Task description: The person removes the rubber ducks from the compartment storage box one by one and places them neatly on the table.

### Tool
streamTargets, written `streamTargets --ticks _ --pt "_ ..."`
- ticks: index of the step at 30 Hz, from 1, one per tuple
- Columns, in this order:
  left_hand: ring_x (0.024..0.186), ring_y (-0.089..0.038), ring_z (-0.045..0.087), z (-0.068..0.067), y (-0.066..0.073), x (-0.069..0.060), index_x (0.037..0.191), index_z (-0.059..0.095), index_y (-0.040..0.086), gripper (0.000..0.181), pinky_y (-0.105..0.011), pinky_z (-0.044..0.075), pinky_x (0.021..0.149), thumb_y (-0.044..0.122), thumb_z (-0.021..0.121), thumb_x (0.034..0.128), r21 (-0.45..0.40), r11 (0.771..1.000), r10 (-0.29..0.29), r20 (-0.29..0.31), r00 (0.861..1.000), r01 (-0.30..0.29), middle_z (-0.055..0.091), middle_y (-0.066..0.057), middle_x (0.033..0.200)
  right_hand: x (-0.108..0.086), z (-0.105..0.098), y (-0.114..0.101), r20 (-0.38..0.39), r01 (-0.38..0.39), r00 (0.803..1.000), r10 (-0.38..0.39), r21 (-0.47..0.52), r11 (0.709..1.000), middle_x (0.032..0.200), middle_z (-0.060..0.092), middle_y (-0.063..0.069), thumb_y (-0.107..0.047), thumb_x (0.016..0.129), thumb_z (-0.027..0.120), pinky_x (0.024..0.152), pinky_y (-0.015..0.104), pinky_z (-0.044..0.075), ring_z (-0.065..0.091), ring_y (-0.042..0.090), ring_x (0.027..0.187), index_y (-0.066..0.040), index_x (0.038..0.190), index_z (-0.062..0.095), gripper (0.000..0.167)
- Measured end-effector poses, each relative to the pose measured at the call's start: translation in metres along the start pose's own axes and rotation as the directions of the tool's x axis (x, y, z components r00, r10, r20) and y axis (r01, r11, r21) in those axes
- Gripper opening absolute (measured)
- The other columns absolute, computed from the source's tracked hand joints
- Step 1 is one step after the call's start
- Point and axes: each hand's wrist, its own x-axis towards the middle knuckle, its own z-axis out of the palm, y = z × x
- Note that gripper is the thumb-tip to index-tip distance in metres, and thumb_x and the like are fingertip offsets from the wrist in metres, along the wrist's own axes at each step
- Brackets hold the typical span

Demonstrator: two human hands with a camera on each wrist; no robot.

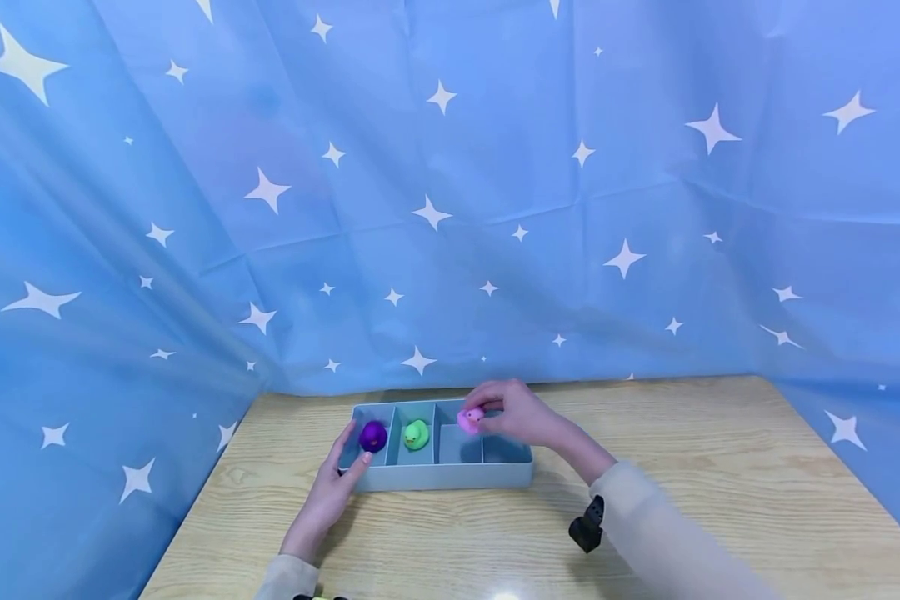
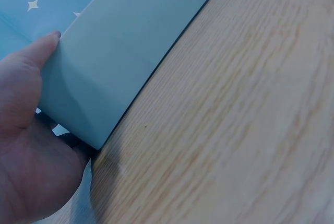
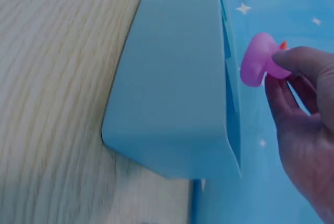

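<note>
"Starting at the left, what do you have?"

"I have the left hand gripping the left end of the tray, its thumb on the front wall. Just beside it the purple duck sits in the first compartment, then the green duck in the second."

"And the pink duck?"

"I see the pink duck pinched between thumb and fingers of the right hand. From the head view it is over the far part of the third compartment; the right wrist view shows me it is raised above the rim, not touching it."

"Which relation would you watch?"

"Duck to compartment, I judge. The duck lies at the left of the right hand, with the opening below, and that hand is much the nearer. The tray's long axis runs left to right; I can't make out the duck's."

"Surface and room?"

"I have a pale-grained wooden table under the tray, and a blue backdrop with white stars behind it and along both sides."
</note>
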Motion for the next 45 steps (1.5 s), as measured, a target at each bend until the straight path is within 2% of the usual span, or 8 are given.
streamTargets --ticks 9,14,18,29,33,36,40,45 --pt "0.155 -0.042 0.004 0.000 -0.001 0.001 0.166 0.018 0.022 0.071 -0.067 0.005 0.121 0.032 0.057 0.1070 0.008 1.000 -0.014 -0.003 1.000 0.014 0.012 -0.017 0.170 -0.023 -0.030 0.004 -0.014 -0.007 1.000 0.007 0.017 1.000 0.116 0.070 0.009 0.000 0.091 0.074 0.101 0.047 0.054 0.064 0.029 0.112 -0.002 0.114 0.076 0.023" --pt "0.155 -0.041 0.004 0.001 -0.003 0.001 0.166 0.019 0.024 0.071 -0.066 0.005 0.121 0.034 0.057 0.1069 0.008 1.000 -0.025 -0.007 1.000 0.025 0.012 -0.016 0.170 -0.040 -0.048 0.013 -0.020 -0.030 0.999 0.030 -0.009 1.000 0.116 0.070 0.011 0.000 0.091 0.076 0.100 0.044 0.054 0.065 0.030 0.112 -0.002 0.113 0.077 0.023" --pt "0.155 -0.042 0.003 0.000 -0.004 0.000 0.166 0.018 0.025 0.072 -0.067 0.004 0.120 0.037 0.056 0.1066 0.011 0.999 -0.033 -0.004 0.999 0.033 0.011 -0.016 0.171 -0.054 -0.058 0.022 -0.059 -0.050 0.997 0.047 -0.043 0.998 0.115 0.071 0.011 0.002 0.089 0.077 0.098 0.040 0.056 0.067 0.030 0.109 -0.002 0.111 0.078 0.023" --pt "0.155 -0.043 0.004 -0.001 -0.005 0.001 0.166 0.019 0.023 0.072 -0.067 0.004 0.120 0.034 0.057 0.1064 -0.005 1.000 -0.014 -0.009 1.000 0.014 0.012 -0.018 0.170 -0.077 -0.072 0.036 -0.126 -0.110 0.988 0.094 -0.127 0.986 0.115 0.071 0.007 -0.001 0.088 0.078 0.094 0.042 0.057 0.066 0.029 0.108 -0.007 0.108 0.079 0.021" --pt "0.155 -0.043 0.005 0.001 -0.004 0.002 0.166 0.020 0.022 0.071 -0.067 0.005 0.120 0.034 0.058 0.1063 -0.001 1.000 -0.013 -0.008 1.000 0.013 0.013 -0.018 0.170 -0.088 -0.080 0.043 -0.154 -0.151 0.980 0.127 -0.154 0.976 0.117 0.070 0.010 0.002 0.087 0.077 0.093 0.044 0.058 0.065 0.031 0.110 -0.007 0.107 0.079 0.022" --pt "0.155 -0.042 0.004 0.002 -0.003 0.002 0.166 0.019 0.024 0.071 -0.067 0.004 0.120 0.036 0.057 0.1063 -0.005 1.000 -0.026 -0.006 1.000 0.026 0.012 -0.016 0.170 -0.097 -0.086 0.047 -0.173 -0.183 0.973 0.153 -0.168 0.969 0.119 0.070 0.013 0.003 0.086 0.078 0.091 0.040 0.058 0.063 0.033 0.111 -0.006 0.107 0.079 0.022" --pt "0.155 -0.042 0.003 0.000 -0.002 0.002 0.166 0.018 0.023 0.072 -0.068 0.003 0.120 0.036 0.057 0.1064 -0.013 1.000 -0.026 -0.003 1.000 0.026 0.011 -0.017 0.170 -0.108 -0.092 0.054 -0.189 -0.188 0.969 0.156 -0.162 0.969 0.118 0.070 0.014 0.003 0.086 0.079 0.088 0.035 0.058 0.063 0.034 0.110 -0.005 0.106 0.079 0.022" --pt "0.155 -0.042 0.003 0.000 -0.003 0.003 0.166 0.018 0.022 0.072 -0.068 0.003 0.120 0.034 0.057 0.1064 -0.022 1.000 -0.021 -0.001 1.000 0.021 0.011 -0.018 0.170 -0.119 -0.096 0.062 -0.185 -0.183 0.971 0.152 -0.166 0.969 0.117 0.069 0.013 0.005 0.085 0.078 0.090 0.038 0.059 0.064 0.034 0.109 -0.005 0.104 0.079 0.022"
